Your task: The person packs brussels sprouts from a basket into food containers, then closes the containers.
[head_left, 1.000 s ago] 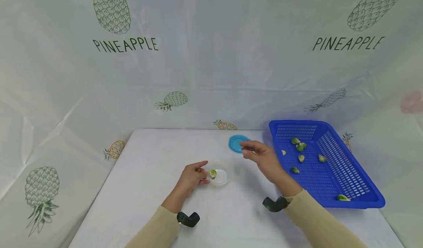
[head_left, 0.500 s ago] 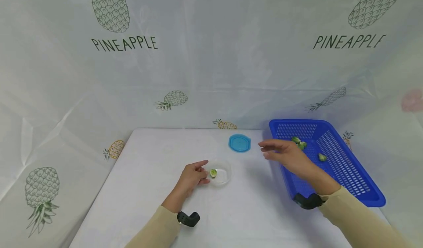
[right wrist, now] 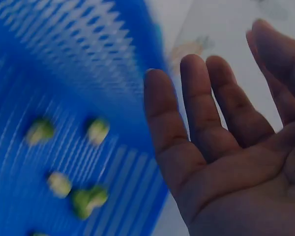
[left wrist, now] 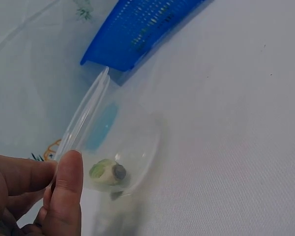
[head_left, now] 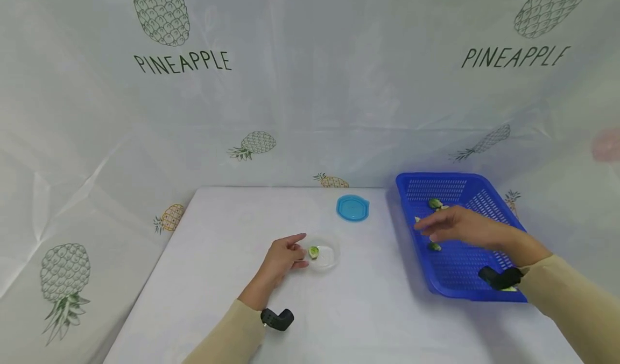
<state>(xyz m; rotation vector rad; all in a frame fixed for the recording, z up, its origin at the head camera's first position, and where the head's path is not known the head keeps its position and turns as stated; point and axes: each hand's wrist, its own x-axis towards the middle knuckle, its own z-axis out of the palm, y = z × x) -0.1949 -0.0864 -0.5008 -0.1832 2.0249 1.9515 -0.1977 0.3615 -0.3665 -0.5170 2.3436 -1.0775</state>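
Observation:
My left hand [head_left: 282, 257] pinches the near-left rim of a small clear plastic container [head_left: 330, 260] on the table. In the left wrist view, that rim passes between thumb and fingers. One Brussels sprout [head_left: 314, 252] lies inside the container, its cut stem end [left wrist: 119, 171] facing the left wrist camera. Over the blue perforated basket [head_left: 448, 286] hovers my right hand [head_left: 467, 229], holding nothing. Its fingers are spread and relaxed in the right wrist view. Several Brussels sprouts [right wrist: 88, 200] lie scattered on the basket floor; the hand and forearm hide some in the head view.
A blue lid [head_left: 352, 208] lies flat on the white-covered table [head_left: 232, 218], behind the container and left of the basket. A pale sheet with pineapple prints [head_left: 310, 84] hangs behind the table.
My right hand has moved right, from beside the blue lid to over the basket. The left hand stays at the container, and the sprout inside has not moved.

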